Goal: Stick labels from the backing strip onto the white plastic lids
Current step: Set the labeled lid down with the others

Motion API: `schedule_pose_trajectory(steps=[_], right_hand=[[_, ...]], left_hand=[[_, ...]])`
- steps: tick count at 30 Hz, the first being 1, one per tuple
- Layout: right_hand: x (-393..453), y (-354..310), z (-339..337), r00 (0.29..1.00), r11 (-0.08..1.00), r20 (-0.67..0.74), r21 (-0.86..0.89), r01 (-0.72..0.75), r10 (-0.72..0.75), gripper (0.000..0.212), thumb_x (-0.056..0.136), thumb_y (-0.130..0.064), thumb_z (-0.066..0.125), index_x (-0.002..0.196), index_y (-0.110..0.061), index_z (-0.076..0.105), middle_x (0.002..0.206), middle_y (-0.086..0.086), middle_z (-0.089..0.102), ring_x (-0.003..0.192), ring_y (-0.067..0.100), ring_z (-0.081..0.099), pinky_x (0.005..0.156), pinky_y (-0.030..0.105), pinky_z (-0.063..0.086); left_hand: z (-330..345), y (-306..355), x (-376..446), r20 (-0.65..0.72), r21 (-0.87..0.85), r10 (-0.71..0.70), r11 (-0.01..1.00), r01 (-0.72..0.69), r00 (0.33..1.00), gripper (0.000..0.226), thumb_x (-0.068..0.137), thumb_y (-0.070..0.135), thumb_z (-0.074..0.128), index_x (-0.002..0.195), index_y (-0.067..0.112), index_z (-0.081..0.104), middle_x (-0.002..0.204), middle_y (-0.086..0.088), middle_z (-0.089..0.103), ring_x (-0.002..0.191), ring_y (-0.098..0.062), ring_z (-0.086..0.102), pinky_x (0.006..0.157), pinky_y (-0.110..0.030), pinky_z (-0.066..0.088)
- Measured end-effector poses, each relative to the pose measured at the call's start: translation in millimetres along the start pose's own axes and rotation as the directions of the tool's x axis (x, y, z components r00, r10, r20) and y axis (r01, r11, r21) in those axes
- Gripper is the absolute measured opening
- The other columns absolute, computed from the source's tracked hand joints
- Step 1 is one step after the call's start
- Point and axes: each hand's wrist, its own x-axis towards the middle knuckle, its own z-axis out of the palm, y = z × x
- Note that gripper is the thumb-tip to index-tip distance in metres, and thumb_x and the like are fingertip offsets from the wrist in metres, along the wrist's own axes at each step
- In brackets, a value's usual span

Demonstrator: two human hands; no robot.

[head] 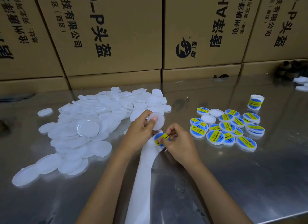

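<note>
The labelled lids (227, 127) carry round blue labels with a yellow band reading "SOLDERING PASTE". The cardboard boxes (116, 32) behind show sideways black print: "0-P", "头盔", "有限公司", "(西区)".

Steel table (250, 182) with white lids (80, 132)

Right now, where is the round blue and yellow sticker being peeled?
The round blue and yellow sticker sits centre frame on the white backing strip, pinched by the right hand, just below the plain white lid in the left hand.
</note>
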Motion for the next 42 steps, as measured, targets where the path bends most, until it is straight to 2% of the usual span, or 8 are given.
schedule_pose_trajectory(steps=[9, 13, 19, 21, 28, 31, 34, 42], right_hand=[[0, -13, -12, 0.996, 0.966, 0.057, 0.249, -0.074, 0.061, 0.026, 0.083, 0.002, 0.072, 0.072, -0.012, 0.054, 0.068, -0.001, 0.058, 0.059, 0.003, 0.054, 0.057, 0.013, 0.045], [3, -16, -18, 0.983, 0.867, 0.044, 0.465, -0.176, 0.176, 0.024, 0.087, 0.003, 0.067, 0.077, -0.014, 0.053, 0.068, 0.001, 0.062, 0.068, 0.014, 0.059, 0.066, 0.024, 0.048], [6, -17, -28, 0.943, 0.637, 0.051, 0.725, -0.262, 0.330, 0.024, 0.088, 0.000, 0.065, 0.079, -0.017, 0.051, 0.081, 0.003, 0.060, 0.078, 0.020, 0.063, 0.064, 0.028, 0.054], [6, -17, -29, 0.943, 0.613, 0.071, 0.744, -0.266, 0.324, 0.023, 0.086, 0.002, 0.065, 0.082, -0.016, 0.051, 0.083, 0.003, 0.061, 0.081, 0.021, 0.063, 0.068, 0.030, 0.055], [3, -22, -25, 0.968, 0.660, 0.085, 0.717, -0.223, 0.235, 0.021, 0.085, 0.007, 0.062, 0.087, -0.014, 0.058, 0.081, 0.006, 0.066, 0.070, 0.017, 0.064, 0.063, 0.024, 0.054], [2, -23, -25, 0.980, 0.666, 0.083, 0.723, -0.185, 0.182, 0.020, 0.086, 0.006, 0.062, 0.090, -0.013, 0.059, 0.083, 0.007, 0.069, 0.072, 0.016, 0.066, 0.061, 0.023, 0.053], [2, -25, -25, 0.991, 0.706, -0.009, 0.703, -0.087, 0.131, 0.021, 0.086, 0.007, 0.065, 0.091, -0.014, 0.061, 0.084, 0.005, 0.072, 0.075, 0.014, 0.067, 0.060, 0.022, 0.052], [1, -27, -17, 0.980, 0.854, -0.199, 0.509, 0.113, -0.012, 0.027, 0.082, 0.012, 0.067, 0.090, -0.013, 0.060, 0.073, -0.012, 0.068, 0.071, 0.004, 0.066, 0.063, 0.017, 0.052]], left_hand=[[-4, -10, 5, -0.040, 0.094, -0.042, 0.995, 0.045, 0.998, 0.014, 0.107, 0.033, 0.043, 0.112, 0.024, 0.054, 0.111, -0.009, 0.070, 0.090, -0.020, 0.073, 0.087, -0.043, 0.059], [-5, -9, 5, -0.076, 0.151, -0.074, 0.985, 0.085, 0.994, 0.020, 0.106, 0.033, 0.045, 0.117, 0.021, 0.056, 0.115, -0.009, 0.067, 0.101, -0.027, 0.068, 0.090, -0.046, 0.057], [-7, -3, 7, -0.172, -0.071, -0.158, 0.986, 0.148, 0.972, 0.012, 0.103, 0.023, 0.054, 0.105, 0.016, 0.064, 0.092, -0.003, 0.068, 0.066, -0.002, 0.066, 0.053, -0.015, 0.050], [-9, 0, 8, -0.205, -0.097, -0.147, 0.987, 0.130, 0.968, 0.011, 0.101, 0.021, 0.057, 0.104, 0.016, 0.066, 0.089, 0.002, 0.069, 0.065, -0.001, 0.064, 0.058, -0.016, 0.048], [4, 17, 1, -0.134, -0.423, -0.175, 0.900, 0.104, 0.975, 0.034, 0.099, 0.007, 0.059, 0.123, 0.030, 0.065, 0.095, -0.007, 0.075, 0.068, -0.023, 0.076, 0.065, -0.020, 0.058], [11, 20, -2, -0.099, -0.500, -0.183, 0.859, 0.111, 0.978, 0.031, 0.098, 0.004, 0.060, 0.116, 0.026, 0.072, 0.102, -0.015, 0.072, 0.078, -0.021, 0.076, 0.066, -0.022, 0.059], [15, 23, -2, -0.023, -0.565, -0.232, 0.806, 0.179, 0.973, 0.025, 0.102, 0.010, 0.055, 0.113, 0.021, 0.074, 0.117, -0.012, 0.070, 0.094, -0.024, 0.075, 0.073, -0.031, 0.062], [17, 23, 1, 0.156, -0.657, -0.272, 0.689, 0.305, 0.950, 0.035, 0.100, 0.011, 0.042, 0.116, 0.015, 0.073, 0.110, -0.015, 0.075, 0.099, -0.032, 0.074, 0.078, -0.039, 0.063]])
